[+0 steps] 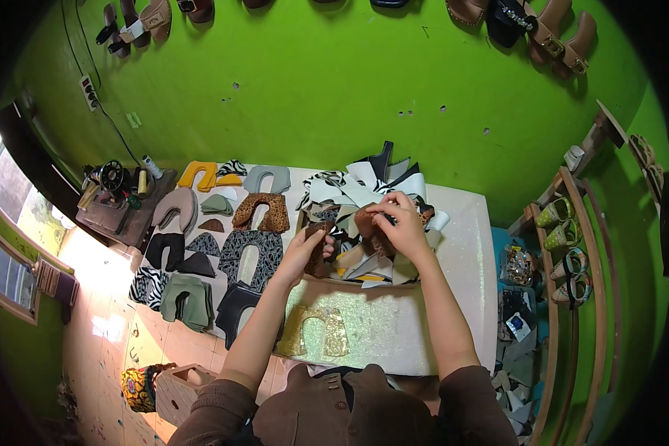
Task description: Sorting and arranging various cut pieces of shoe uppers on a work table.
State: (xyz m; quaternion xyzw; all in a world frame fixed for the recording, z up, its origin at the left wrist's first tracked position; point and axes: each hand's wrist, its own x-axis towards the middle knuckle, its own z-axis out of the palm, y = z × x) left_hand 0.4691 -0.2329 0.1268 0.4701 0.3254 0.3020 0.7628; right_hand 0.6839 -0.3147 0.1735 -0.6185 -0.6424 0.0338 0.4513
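Observation:
My left hand [302,256] is closed round a dark brown cut piece of material [318,262] at the left side of a box [364,289] full of scraps. Above that box, my right hand [400,224] pinches another brown piece [366,221], its fingertips at the upper edge. Zebra-striped, white, black, grey and yellow offcuts [360,189] heap up in and behind the box. Nearest my left forearm lie a black U-shaped piece [234,308] and a glittery gold U-shaped piece [296,331].
Stacks of U-shaped pieces, including patterned grey [230,256] and leopard-print [276,213], cover the table's left side. A sewing machine [111,178] stands at far left. Wooden racks with shoes [570,279] stand right, beside scraps [516,372] on the floor. A wooden stool [177,394] is lower left.

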